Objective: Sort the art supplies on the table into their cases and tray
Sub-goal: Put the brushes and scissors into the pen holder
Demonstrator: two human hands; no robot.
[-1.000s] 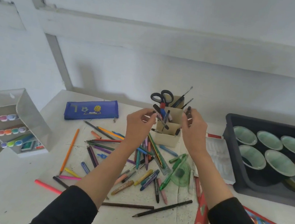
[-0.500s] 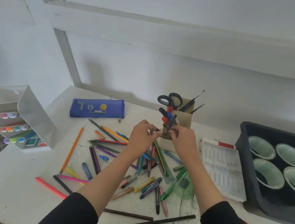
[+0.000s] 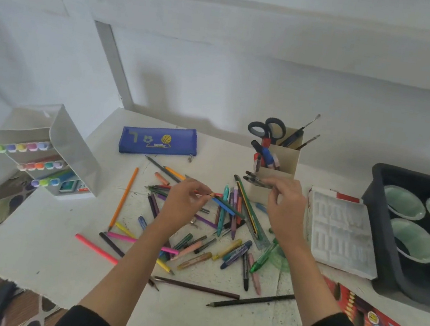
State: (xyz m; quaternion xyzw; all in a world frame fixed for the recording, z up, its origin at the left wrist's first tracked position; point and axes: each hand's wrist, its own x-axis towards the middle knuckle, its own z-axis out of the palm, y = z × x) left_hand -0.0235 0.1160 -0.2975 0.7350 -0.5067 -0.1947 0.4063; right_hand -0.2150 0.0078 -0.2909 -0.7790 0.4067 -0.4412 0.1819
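My left hand [image 3: 184, 204] pinched a blue pencil [image 3: 225, 207] over the scattered pile. At one o'clock from it, my right hand [image 3: 284, 200] gripped dark pens [image 3: 254, 180] against the beige holder [image 3: 287, 159].

Pencil pile [image 3: 199, 224] blocks centre; near table edge [image 3: 38, 248] free.

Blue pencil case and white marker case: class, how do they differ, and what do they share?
The blue pencil case is a soft printed pouch; the white marker case is hard plastic. The pencil case lies flat; the marker case stands, lid raised. Rows of markers show in the marker case; nothing shows in the pencil case. Both sit on the table, untouched.
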